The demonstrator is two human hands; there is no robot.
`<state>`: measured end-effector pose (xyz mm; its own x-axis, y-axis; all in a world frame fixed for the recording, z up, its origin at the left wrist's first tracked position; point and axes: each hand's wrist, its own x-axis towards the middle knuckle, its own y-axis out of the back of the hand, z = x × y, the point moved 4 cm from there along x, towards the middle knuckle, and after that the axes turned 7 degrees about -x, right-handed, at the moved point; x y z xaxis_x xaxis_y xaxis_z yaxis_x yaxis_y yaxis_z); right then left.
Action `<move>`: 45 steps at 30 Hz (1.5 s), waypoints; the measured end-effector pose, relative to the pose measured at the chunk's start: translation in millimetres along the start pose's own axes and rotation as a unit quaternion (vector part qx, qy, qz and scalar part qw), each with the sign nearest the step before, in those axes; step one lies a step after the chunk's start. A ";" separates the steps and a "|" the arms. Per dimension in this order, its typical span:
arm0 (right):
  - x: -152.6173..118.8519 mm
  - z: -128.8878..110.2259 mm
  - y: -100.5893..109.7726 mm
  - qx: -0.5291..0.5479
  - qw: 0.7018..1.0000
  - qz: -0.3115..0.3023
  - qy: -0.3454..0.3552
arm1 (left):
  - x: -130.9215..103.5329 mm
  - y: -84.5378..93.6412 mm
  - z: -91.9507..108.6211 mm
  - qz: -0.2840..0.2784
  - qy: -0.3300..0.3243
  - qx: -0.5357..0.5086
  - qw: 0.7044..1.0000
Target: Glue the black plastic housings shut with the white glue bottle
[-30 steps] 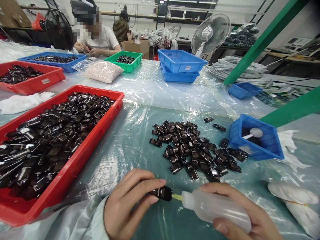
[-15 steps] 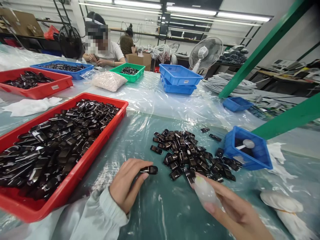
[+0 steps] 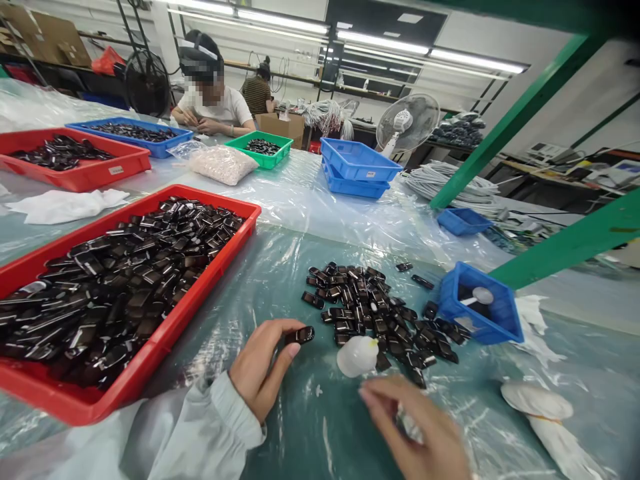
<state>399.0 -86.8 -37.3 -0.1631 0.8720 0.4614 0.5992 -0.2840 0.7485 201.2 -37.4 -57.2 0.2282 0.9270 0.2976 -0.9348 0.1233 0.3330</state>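
My left hand (image 3: 270,363) pinches a glossy black-brown piece (image 3: 300,335) between thumb and fingers, just left of a loose pile of similar pieces (image 3: 380,313). A translucent white bottle (image 3: 356,357) with a yellowish tip stands tilted at the pile's near edge, touched by no hand. Below and to the right of the bottle is my right hand (image 3: 415,420), slightly blurred, its thumb and index fingertips drawn together with nothing visible between them. At the left, a large red tray (image 3: 200,293) holds many black pieces.
Beyond are another red tray (image 3: 135,163), a blue tray (image 3: 183,137), a green tray (image 3: 285,153), stacked blue trays (image 3: 357,163) and a bag (image 3: 223,165). A blue bin (image 3: 500,327) and green bars (image 3: 575,240) are at the right. A person (image 3: 215,107) sits across.
My right hand has let go of the white bottle and drawn back toward me. The bottle has shifted left. The piece in my left hand is now tilted, and the view has shifted slightly.
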 end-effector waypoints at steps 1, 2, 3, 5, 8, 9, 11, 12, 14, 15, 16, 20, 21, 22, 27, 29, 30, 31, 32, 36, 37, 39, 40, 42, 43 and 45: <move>-2.6 -6.5 -5.9 -0.011 0.998 -0.039 0.044 | -0.1 0.3 0.9 0.003 -0.006 -0.001 1.000; -4.4 -12.0 -12.7 -0.031 0.994 -0.076 0.079 | -0.3 0.3 1.8 0.003 -0.013 -0.001 1.000; -5.1 -16.4 -19.6 -0.059 0.987 -0.106 0.105 | -0.7 0.0 2.8 0.001 -0.021 -0.001 1.000; -4.0 -21.7 -31.3 -0.118 0.973 -0.142 0.138 | -2.1 -1.2 4.7 -0.010 -0.036 -0.001 0.999; -0.4 -23.6 -38.0 -0.155 0.964 -0.151 0.155 | -4.9 -3.2 7.4 -0.033 -0.051 -0.002 0.998; 0.4 -23.4 -37.0 -0.145 0.967 -0.149 0.150 | -5.7 -3.4 8.4 -0.037 -0.055 0.000 0.998; 1.4 -21.9 -31.2 -0.086 0.979 -0.145 0.111 | -7.1 -3.3 10.8 -0.046 -0.065 0.004 0.997; 1.8 -20.9 -27.3 -0.040 0.986 -0.144 0.079 | -7.6 -3.1 12.1 -0.051 -0.071 0.006 0.996; 2.3 -18.9 -20.0 0.077 0.987 -0.140 0.001 | -8.3 -3.2 14.8 -0.068 -0.085 0.009 0.994; 2.6 -18.0 -17.1 0.137 0.980 -0.138 -0.041 | -8.5 -3.5 16.1 -0.077 -0.093 0.011 0.993; 3.0 -17.0 -15.1 0.199 0.967 -0.136 -0.085 | -8.7 -3.9 17.4 -0.086 -0.102 0.014 0.991; 3.9 -13.0 -15.4 0.427 0.856 -0.125 -0.262 | -10.4 -7.2 24.1 -0.107 -0.154 0.029 0.982; 4.3 -12.9 -16.7 0.467 0.824 -0.125 -0.294 | -11.1 -8.3 25.8 -0.106 -0.167 0.032 0.980; 4.8 -13.4 -17.8 0.498 0.797 -0.127 -0.318 | -11.9 -9.4 27.3 -0.105 -0.177 0.033 0.978; 5.8 -18.9 -21.1 0.552 0.717 -0.168 -0.391 | -15.1 -13.9 30.1 -0.115 -0.195 0.030 0.974; 5.0 -20.2 -21.1 0.554 0.704 -0.178 -0.408 | -15.4 -13.9 30.5 -0.116 -0.196 0.036 0.973; 4.4 -20.5 -21.2 0.556 0.698 -0.181 -0.412 | -15.3 -13.6 31.0 -0.116 -0.197 0.039 0.973; 3.7 -20.6 -21.6 0.561 0.692 -0.185 -0.415 | -15.2 -13.1 31.8 -0.115 -0.197 0.043 0.973; 2.7 -20.5 -22.5 0.568 0.685 -0.189 -0.415 | -15.1 -12.7 32.9 -0.115 -0.199 0.048 0.972; -1.4 -19.5 -29.9 0.603 0.660 -0.222 -0.389 | -17.4 -11.6 38.3 -0.116 -0.229 0.037 0.966; -2.4 -19.4 -32.5 0.611 0.654 -0.234 -0.380 | -18.5 -11.8 39.1 -0.115 -0.240 0.029 0.963; -4.4 -19.3 -37.9 0.621 0.642 -0.258 -0.369 | -20.9 -12.5 41.0 -0.104 -0.267 0.019 0.958; -5.3 -19.2 -40.3 0.624 0.637 -0.266 -0.366 | -21.9 -13.2 42.3 -0.094 -0.276 0.023 0.956; -6.9 -19.9 -43.0 0.627 0.634 -0.276 -0.359 | -23.4 -14.0 47.9 -0.062 -0.291 0.049 0.954; -7.5 -20.5 -42.7 0.628 0.636 -0.274 -0.355 | -24.0 -14.3 52.6 -0.049 -0.298 0.069 0.951; -7.9 -21.0 -38.0 0.618 0.663 -0.246 -0.344 | -24.9 -13.1 65.1 -0.043 -0.319 0.123 0.939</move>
<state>361.1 -91.3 -59.4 -0.4366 0.8335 -0.3388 0.8597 0.2754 -0.4303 225.5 -85.2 -10.7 0.4901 0.5062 0.7097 -0.8324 0.0303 0.5533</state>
